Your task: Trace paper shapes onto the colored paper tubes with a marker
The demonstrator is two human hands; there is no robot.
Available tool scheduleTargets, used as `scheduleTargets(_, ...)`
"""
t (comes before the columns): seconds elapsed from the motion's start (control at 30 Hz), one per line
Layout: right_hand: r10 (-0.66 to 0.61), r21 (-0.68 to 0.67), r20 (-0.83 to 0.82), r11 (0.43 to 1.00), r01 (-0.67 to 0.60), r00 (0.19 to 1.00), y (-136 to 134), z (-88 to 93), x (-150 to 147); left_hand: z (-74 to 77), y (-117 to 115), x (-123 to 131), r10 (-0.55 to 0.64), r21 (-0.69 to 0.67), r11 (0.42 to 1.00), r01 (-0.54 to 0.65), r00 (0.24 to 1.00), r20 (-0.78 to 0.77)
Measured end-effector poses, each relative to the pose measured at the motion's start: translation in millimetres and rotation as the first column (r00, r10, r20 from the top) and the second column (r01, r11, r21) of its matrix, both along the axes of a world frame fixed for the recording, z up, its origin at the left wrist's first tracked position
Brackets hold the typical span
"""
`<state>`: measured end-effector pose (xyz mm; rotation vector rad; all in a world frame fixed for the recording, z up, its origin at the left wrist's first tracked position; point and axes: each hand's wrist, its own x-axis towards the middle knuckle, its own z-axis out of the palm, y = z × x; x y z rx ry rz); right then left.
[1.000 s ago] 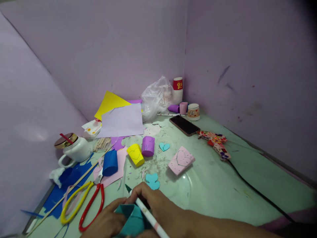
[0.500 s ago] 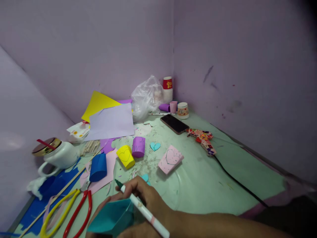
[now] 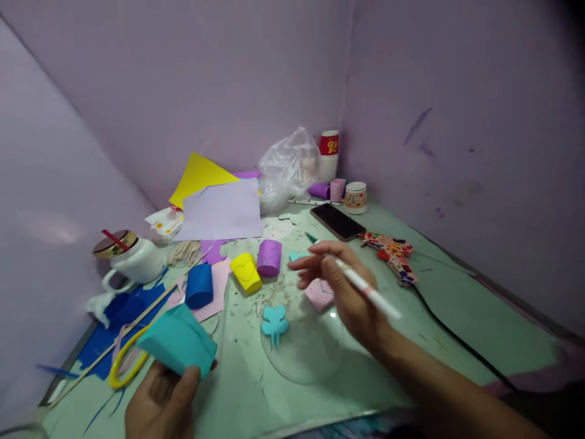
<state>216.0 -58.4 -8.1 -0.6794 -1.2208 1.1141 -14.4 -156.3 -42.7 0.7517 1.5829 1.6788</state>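
Observation:
My left hand (image 3: 167,396) grips a teal folded-paper cup (image 3: 180,341) at its lower edge, thumb in front. In my right hand (image 3: 350,292) is a white marker pen (image 3: 363,285) with an uncapped dark green tip; some of its fingers stretch out to the left. Below that hand lies a pink paper cup (image 3: 319,294), partly hidden, and a small teal paper heart (image 3: 298,257) shows behind the fingers. Between the hands lies a teal clover-shaped cutout (image 3: 275,325). Yellow (image 3: 245,272), purple (image 3: 269,257) and blue (image 3: 199,286) paper cups stand or lie farther back.
At left are a white mug (image 3: 141,261), yellow-handled scissors (image 3: 119,369) and a long wooden stick (image 3: 103,353). Paper sheets (image 3: 223,210), a plastic bag (image 3: 287,174) and a phone (image 3: 338,221) lie farther back. A patterned glue gun (image 3: 393,253) with a black cord lies right.
My right hand has moved up and right with the marker pen, away from the teal cup. My left hand has come into view holding that cup. The clover cutout is now uncovered.

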Motion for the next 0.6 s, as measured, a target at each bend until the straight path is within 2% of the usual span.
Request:
scheduleTargets(0.1, -0.148, 0.036, 0.036, 0.989, 0.147, 0.988, 19, 11.9, 13, 14.9, 22, 1, -0.143, 0.057, 0.988, 0.143, 0.990, -0.008)
scheduleTargets(0.23, -0.153, 0.038, 0.089, 0.988, 0.151, 0.984, 34, 20.2, 11, 31.0, 54, 14, -0.267, 0.026, 0.964, 0.266, 0.959, 0.096)
scheduleTargets(0.33, -0.160, 0.074, 0.176, 0.986, 0.149, 0.971, 41, 17.4, 8, 31.1, 68, 22, -0.239, 0.039, 0.971, 0.236, 0.955, 0.175)
scheduleTargets(0.4, -0.170, 0.130, 0.403, 0.983, 0.127, 0.899, 42, 14.8, 6, 26.1, 70, 23, -0.191, 0.057, 0.981, 0.184, 0.966, 0.174)
scheduleTargets(0.43, -0.155, 0.145, 0.565, 0.986, 0.088, 0.811, 41, 13.7, 4, 23.2, 69, 22, -0.174, 0.060, 0.984, 0.166, 0.972, 0.161)
scheduleTargets(0.5, -0.084, 0.114, 0.858, 0.993, -0.027, 0.506, 34, 11.7, -4, 17.6, 66, 19, -0.155, 0.060, 0.987, 0.148, 0.980, 0.126)
scheduleTargets(0.57, -0.036, 0.060, 0.983, 0.989, -0.132, 0.181, 23, 7.6, -18, 13.4, 63, 16, -0.160, 0.062, 0.986, 0.154, 0.981, 0.113)
scheduleTargets(0.6, -0.041, 0.057, 0.995, 0.979, -0.193, 0.087, 17, 4.4, -25, 11.8, 62, 16, -0.165, 0.062, 0.985, 0.159, 0.979, 0.116)
